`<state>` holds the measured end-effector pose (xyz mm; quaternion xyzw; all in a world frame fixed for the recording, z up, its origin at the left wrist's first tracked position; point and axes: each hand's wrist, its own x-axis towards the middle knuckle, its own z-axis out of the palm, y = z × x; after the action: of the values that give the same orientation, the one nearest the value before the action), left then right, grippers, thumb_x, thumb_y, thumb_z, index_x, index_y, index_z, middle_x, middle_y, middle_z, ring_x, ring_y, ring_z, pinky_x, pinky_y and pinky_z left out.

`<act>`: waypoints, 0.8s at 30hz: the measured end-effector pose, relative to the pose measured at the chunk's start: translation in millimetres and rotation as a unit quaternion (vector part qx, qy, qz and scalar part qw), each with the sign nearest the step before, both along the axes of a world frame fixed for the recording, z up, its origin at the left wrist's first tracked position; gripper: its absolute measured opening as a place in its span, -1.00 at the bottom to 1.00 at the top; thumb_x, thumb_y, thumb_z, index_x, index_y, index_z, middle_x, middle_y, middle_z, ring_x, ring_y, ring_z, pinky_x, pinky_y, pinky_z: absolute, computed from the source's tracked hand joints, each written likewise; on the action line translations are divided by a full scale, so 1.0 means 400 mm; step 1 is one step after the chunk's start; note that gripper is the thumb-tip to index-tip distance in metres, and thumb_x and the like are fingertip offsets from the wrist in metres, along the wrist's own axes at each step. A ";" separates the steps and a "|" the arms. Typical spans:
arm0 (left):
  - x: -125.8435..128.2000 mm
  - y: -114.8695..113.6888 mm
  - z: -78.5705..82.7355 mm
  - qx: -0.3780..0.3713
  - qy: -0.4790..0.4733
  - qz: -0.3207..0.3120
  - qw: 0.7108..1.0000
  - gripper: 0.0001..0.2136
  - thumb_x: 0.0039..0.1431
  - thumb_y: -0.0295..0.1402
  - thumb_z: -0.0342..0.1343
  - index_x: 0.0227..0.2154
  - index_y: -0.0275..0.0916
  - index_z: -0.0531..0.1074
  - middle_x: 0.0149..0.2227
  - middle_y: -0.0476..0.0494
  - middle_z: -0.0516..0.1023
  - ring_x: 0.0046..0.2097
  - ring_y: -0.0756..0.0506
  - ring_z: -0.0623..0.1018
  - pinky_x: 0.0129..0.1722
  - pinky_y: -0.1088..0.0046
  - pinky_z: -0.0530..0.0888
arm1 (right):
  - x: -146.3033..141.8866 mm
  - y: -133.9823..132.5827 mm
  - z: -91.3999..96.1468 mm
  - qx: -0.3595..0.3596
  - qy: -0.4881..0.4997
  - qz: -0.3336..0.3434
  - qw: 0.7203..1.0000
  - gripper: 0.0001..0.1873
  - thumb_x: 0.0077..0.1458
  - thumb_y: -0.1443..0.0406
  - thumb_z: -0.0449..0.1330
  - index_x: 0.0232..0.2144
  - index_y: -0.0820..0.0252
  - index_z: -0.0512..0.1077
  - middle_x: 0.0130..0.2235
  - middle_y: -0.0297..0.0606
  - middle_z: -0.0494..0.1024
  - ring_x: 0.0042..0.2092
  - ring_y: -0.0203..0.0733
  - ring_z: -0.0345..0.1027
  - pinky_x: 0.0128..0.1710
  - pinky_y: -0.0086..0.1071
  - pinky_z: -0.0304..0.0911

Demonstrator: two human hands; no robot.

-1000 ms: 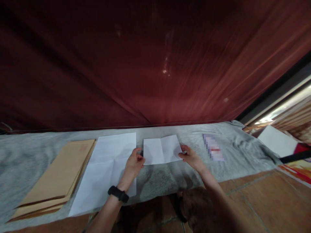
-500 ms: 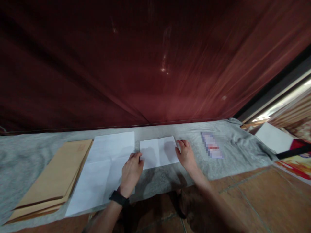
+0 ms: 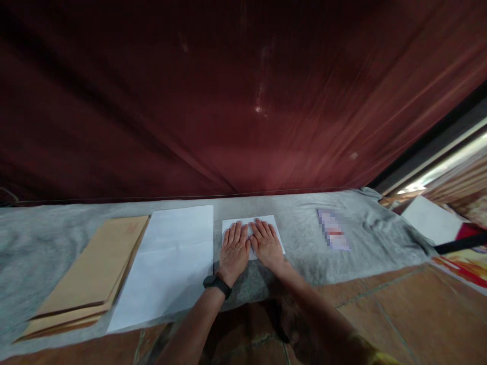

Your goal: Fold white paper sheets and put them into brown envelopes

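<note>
A small folded white sheet of paper [image 3: 279, 235] lies on a grey cloth, mostly covered by my hands. My left hand [image 3: 235, 251] rests flat on its left half, fingers stretched out and pointing away from me. On the right half lies my right hand [image 3: 267, 243], also flat with the fingers a little spread. The two thumbs meet or nearly meet near the middle. A black band [image 3: 217, 285] is on my left wrist. To the left is a larger stack or sheet of white paper [image 3: 171, 253] with a faint crease across it.
Brown envelopes [image 3: 91, 263] lie overlapped at the far left. A pale purple slip [image 3: 335, 230], blurred out, lies to the right on the grey cloth [image 3: 300, 223]. Behind hangs a dark red curtain [image 3: 243, 126]. Brown floor tiles [image 3: 380, 299] show in front.
Both hands have moved inward from the side edges of the small sheet and now lie flat on top of it, side by side.
</note>
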<state>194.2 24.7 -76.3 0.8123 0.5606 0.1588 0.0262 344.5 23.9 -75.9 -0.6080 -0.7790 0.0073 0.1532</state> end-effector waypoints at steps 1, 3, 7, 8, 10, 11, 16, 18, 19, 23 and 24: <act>-0.004 -0.002 -0.001 0.000 0.002 0.005 1.000 -0.48 0.38 -0.33 -0.17 0.36 -0.28 0.18 0.40 -0.31 0.20 0.43 -0.23 0.16 0.39 0.03 0.13 | 0.007 -0.002 -0.003 0.000 -0.001 -0.005 1.000 -0.47 0.41 0.21 -0.03 0.34 0.19 0.24 0.39 -0.09 0.22 0.41 0.06 0.03 0.37 0.01 -0.03; -0.011 -0.007 -0.002 0.000 0.002 0.019 1.000 -0.47 0.38 -0.28 -0.15 0.36 -0.28 0.17 0.41 -0.31 0.17 0.44 -0.24 0.15 0.39 0.05 0.12 | 0.021 -0.007 -0.008 0.002 0.001 -0.014 1.000 -0.45 0.41 0.15 -0.02 0.36 0.17 0.21 0.40 -0.09 0.19 0.42 0.06 0.02 0.37 0.00 -0.02; -0.025 -0.016 -0.002 0.000 -0.003 0.037 0.999 -0.43 0.39 -0.18 -0.13 0.36 -0.35 0.16 0.42 -0.39 0.13 0.44 -0.28 0.13 0.38 0.05 0.15 | 0.053 -0.013 -0.018 0.010 0.007 -0.035 0.999 -0.42 0.41 0.11 -0.02 0.38 0.16 0.18 0.41 -0.07 0.15 0.41 0.09 0.04 0.36 0.01 -0.02; -0.028 -0.018 -0.004 0.001 -0.006 0.040 0.999 -0.41 0.39 -0.15 -0.13 0.36 -0.38 0.15 0.42 -0.42 0.12 0.44 -0.29 0.12 0.38 0.04 0.16 | 0.063 -0.014 -0.020 0.009 0.007 -0.040 0.999 -0.42 0.41 0.11 -0.02 0.38 0.16 0.17 0.41 -0.06 0.14 0.40 0.10 0.05 0.36 0.01 -0.02; -0.035 -0.020 -0.007 0.003 -0.013 0.047 0.999 -0.38 0.38 -0.12 -0.12 0.36 -0.42 0.14 0.41 -0.47 0.13 0.44 -0.32 0.12 0.37 0.01 0.17 | 0.083 -0.017 -0.023 0.006 0.006 -0.046 0.999 -0.41 0.41 0.10 -0.02 0.38 0.18 0.17 0.41 -0.04 0.15 0.40 0.11 0.06 0.36 0.01 -0.03; -0.038 -0.021 -0.010 0.004 -0.017 0.052 0.999 -0.37 0.38 -0.11 -0.11 0.36 -0.43 0.14 0.41 -0.49 0.13 0.44 -0.32 0.12 0.37 0.00 0.17 | 0.094 -0.018 -0.024 0.004 0.006 -0.048 0.999 -0.40 0.41 0.09 -0.02 0.38 0.19 0.16 0.41 -0.04 0.15 0.40 0.11 0.06 0.36 0.01 -0.04; -0.053 -0.034 -0.019 -0.007 -0.022 0.073 0.997 -0.36 0.37 -0.11 -0.10 0.34 -0.51 0.14 0.40 -0.54 0.14 0.43 -0.35 0.13 0.37 0.00 0.17 | 0.137 -0.026 -0.023 0.000 0.004 -0.059 0.998 -0.38 0.41 0.08 -0.05 0.39 0.21 0.14 0.39 -0.07 0.20 0.39 0.11 0.06 0.37 0.04 -0.08; -0.057 -0.041 -0.020 -0.009 -0.027 0.078 0.997 -0.38 0.37 -0.16 -0.11 0.33 -0.54 0.15 0.39 -0.56 0.15 0.43 -0.37 0.14 0.37 -0.01 0.17 | 0.148 -0.028 -0.018 -0.003 0.004 -0.061 0.998 -0.38 0.41 0.08 -0.05 0.39 0.21 0.13 0.38 -0.07 0.22 0.39 0.12 0.06 0.36 0.05 -0.08; -0.059 -0.043 -0.020 -0.009 -0.032 0.081 0.996 -0.40 0.36 -0.19 -0.10 0.32 -0.55 0.17 0.38 -0.57 0.16 0.42 -0.38 0.15 0.36 -0.02 0.18 | 0.150 -0.029 -0.014 -0.005 0.004 -0.064 0.998 -0.38 0.41 0.08 -0.05 0.39 0.21 0.13 0.38 -0.07 0.23 0.39 0.13 0.06 0.36 0.06 -0.08; -0.073 -0.035 -0.003 -0.021 -0.094 0.088 0.991 -0.47 0.30 -0.35 -0.07 0.27 -0.53 0.24 0.35 -0.57 0.24 0.38 -0.36 0.26 0.32 0.04 0.28 | 0.132 -0.032 0.019 0.000 0.003 -0.087 0.996 -0.38 0.41 0.12 -0.05 0.36 0.35 0.17 0.38 0.03 0.21 0.39 0.19 0.04 0.37 0.09 -0.10; -0.079 -0.029 0.005 -0.028 -0.118 0.092 0.988 -0.48 0.29 -0.36 -0.07 0.26 -0.51 0.25 0.33 -0.56 0.27 0.37 -0.34 0.28 0.30 0.06 0.31 | 0.118 -0.036 0.030 0.005 0.004 -0.085 0.996 -0.38 0.41 0.13 -0.06 0.36 0.40 0.17 0.39 0.06 0.18 0.40 0.19 0.01 0.38 0.08 -0.12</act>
<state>162.6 13.0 -74.1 0.7319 0.6301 0.2394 0.0999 391.7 9.6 -63.9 -0.6712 -0.7239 -0.0066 0.1594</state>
